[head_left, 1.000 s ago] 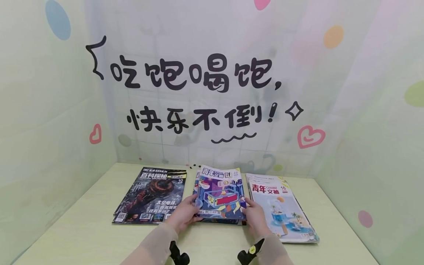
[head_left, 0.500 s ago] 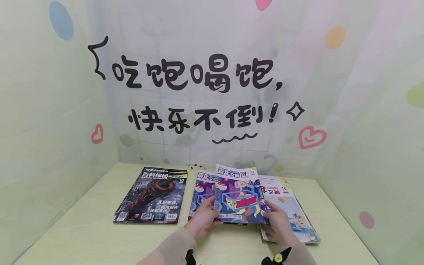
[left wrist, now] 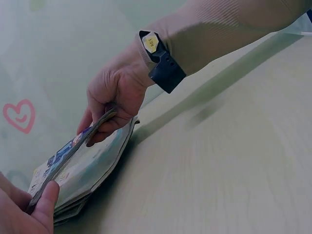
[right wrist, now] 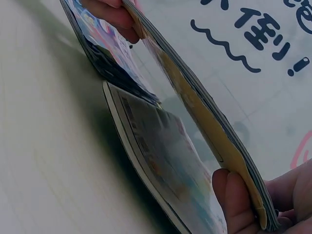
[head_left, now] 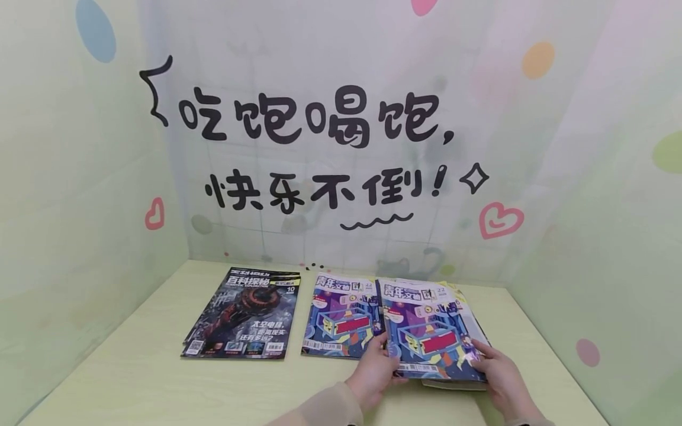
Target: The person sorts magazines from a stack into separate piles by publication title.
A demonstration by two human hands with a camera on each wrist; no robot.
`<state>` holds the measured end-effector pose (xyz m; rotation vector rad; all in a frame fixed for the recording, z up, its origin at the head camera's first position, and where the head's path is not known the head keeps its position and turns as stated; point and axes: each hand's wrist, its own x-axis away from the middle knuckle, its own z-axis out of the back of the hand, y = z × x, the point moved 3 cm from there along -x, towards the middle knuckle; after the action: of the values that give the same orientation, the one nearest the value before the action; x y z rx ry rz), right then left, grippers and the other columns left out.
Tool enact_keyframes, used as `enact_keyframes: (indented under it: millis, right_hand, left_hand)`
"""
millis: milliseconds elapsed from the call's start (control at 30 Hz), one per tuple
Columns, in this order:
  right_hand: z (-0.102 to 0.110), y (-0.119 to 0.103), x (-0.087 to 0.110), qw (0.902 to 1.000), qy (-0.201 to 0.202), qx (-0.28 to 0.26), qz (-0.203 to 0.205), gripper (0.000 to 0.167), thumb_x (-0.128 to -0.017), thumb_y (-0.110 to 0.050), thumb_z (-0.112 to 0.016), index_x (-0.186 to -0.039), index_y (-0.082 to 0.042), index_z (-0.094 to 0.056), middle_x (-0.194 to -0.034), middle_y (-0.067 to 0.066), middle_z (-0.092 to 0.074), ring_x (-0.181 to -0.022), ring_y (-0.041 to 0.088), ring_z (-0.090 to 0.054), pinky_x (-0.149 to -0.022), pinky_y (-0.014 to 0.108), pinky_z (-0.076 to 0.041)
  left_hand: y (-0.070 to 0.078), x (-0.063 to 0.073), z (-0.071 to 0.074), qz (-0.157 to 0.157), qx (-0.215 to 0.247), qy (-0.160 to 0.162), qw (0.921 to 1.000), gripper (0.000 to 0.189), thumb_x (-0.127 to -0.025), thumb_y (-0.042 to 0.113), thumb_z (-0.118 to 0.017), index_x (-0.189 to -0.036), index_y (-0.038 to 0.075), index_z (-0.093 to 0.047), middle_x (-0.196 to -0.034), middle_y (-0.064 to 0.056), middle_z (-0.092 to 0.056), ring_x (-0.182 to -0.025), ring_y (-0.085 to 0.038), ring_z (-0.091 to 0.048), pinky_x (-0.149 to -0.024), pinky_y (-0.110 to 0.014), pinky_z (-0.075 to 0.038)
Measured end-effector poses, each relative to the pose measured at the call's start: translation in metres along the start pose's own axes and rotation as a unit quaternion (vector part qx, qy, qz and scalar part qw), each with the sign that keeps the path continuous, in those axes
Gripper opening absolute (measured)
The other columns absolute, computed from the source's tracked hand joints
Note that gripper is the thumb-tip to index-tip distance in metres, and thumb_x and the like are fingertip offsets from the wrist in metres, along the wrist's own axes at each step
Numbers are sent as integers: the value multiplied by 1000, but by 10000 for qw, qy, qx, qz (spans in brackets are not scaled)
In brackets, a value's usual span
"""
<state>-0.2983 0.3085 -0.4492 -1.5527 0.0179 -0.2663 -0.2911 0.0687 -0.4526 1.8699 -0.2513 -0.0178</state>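
Observation:
Both my hands hold a purple-covered magazine (head_left: 431,337) over the right-hand magazine stack. My left hand (head_left: 375,370) pinches its lower left edge, and my right hand (head_left: 503,376) pinches its lower right side. In the right wrist view the magazine's underside (right wrist: 204,122) is raised and tilted above the right-hand stack (right wrist: 165,156), with a gap between. The head view shows that stack mostly covered. Just left of it lies another magazine with the same purple cover (head_left: 341,319). My right hand (left wrist: 117,97) also appears in the left wrist view.
A stack of dark-covered magazines (head_left: 242,316) lies on the left of the pale wooden table (head_left: 160,390). Fabric walls surround the table on three sides; the back wall (head_left: 319,242) carries large black lettering.
Both hands have carried the purple magazine from the middle stack rightward, over the right-hand stack. The matching magazine beneath it is now uncovered. The left dark stack has not moved.

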Motion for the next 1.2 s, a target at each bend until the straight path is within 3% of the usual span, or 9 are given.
enact_keyframes:
  millis: [200,367,500,600,800,1033,1200]
  right_hand:
    - [30,2,6,9993,25,103,-355,62,-91,8,-49,-146,8,-22,-92,5,-65,-77,14,-63,-69,31,-57]
    - [42,4,8,9973,55,436,-582,58,-91,9,-46,-144,13,-23,-99,19,-63,-79,18,-61,-71,34,-57]
    - [49,8,6,9950,248,647,-715,56,-91,7,-48,-142,17,-26,-112,37,-53,-77,19,-61,-71,36,-57]
    - [54,11,3,9918,456,950,-728,56,-90,3,-55,-138,19,-32,-122,41,-45,-78,19,-60,-71,36,-57]
    - [59,18,-4,9818,835,1536,-743,55,-85,-4,-67,-129,20,-45,-118,39,-49,-83,26,-59,-66,35,-56]
    - [61,19,-5,9689,876,2285,-375,52,-85,-10,-67,-124,20,-50,-116,39,-51,-92,35,-55,-67,34,-52]
    - [60,12,0,9594,1007,2630,-162,49,-85,-10,-66,-121,19,-52,-107,34,-58,-88,33,-56,-62,30,-49]
  left_hand:
    - [-12,4,-27,149,46,-101,9998,64,-88,-14,-46,-147,-4,-24,-101,-17,-53,-81,-22,-65,-69,-38,-58]
    - [-20,7,-38,217,-107,-197,9995,65,-87,-14,-47,-147,-1,-29,-99,-12,-60,-79,-20,-65,-66,-34,-57]
    - [-24,7,-39,327,-307,-381,9983,72,-81,-19,-45,-148,4,-34,-100,-8,-65,-80,-20,-65,-61,-30,-55]
    - [-26,6,-38,384,-533,-489,9966,78,-76,-21,-45,-148,5,-35,-99,-7,-64,-79,-19,-64,-59,-27,-52]
    - [-28,0,-37,362,-1017,-424,9932,82,-71,-24,-48,-148,3,-35,-92,-7,-56,-74,-16,-59,-57,-24,-49]
    - [-27,-9,-36,429,-1265,-543,9895,77,-74,-22,-49,-145,6,-40,-91,-4,-62,-74,-15,-60,-57,-23,-49]
    - [-25,-8,-33,369,-1271,-599,9894,68,-78,-18,-53,-143,0,-41,-90,-8,-58,-68,-16,-57,-57,-24,-50]
